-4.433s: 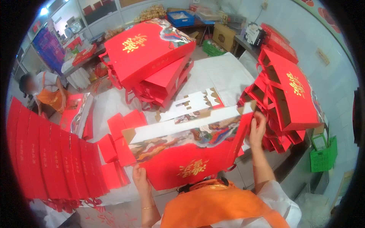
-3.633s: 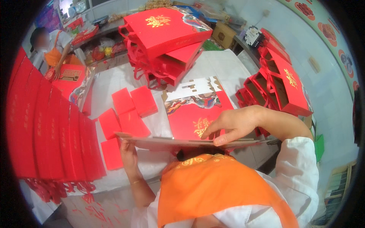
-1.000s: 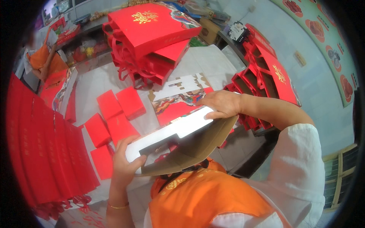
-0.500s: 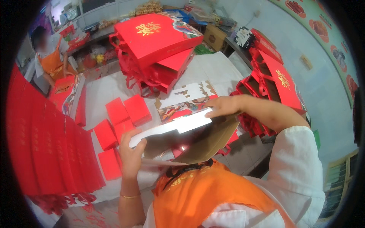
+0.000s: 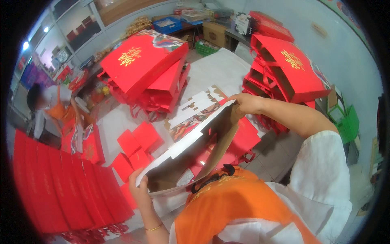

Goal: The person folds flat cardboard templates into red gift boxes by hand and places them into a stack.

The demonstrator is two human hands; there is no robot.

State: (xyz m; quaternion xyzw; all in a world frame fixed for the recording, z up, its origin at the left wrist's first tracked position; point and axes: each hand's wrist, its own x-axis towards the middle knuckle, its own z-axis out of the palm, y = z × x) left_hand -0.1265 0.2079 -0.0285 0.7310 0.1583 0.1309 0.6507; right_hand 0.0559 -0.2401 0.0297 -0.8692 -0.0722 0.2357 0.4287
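Between my two hands a cardboard box is stretched open, its rim white and its inner walls brown. My left hand grips the near left corner, thumb and fingers on either side of the wall. At the opposite end, my right hand is closed on the far right corner. Through the opening, red surfaces show below. A red gift bag with a ribbon handle lies just to the right, partly behind the box. Beyond it are flat printed cardboard pieces with white notched edges.
Small red boxes cluster left of the box. Red gift bags are stacked at the far left and far right. A row of red bags fills the near left. A co-worker in an orange apron handles a red box.
The box has opened wider and now slants more steeply. My right hand has moved up and right, my left hand lower. The view has shifted, and the co-worker leans over the red box.
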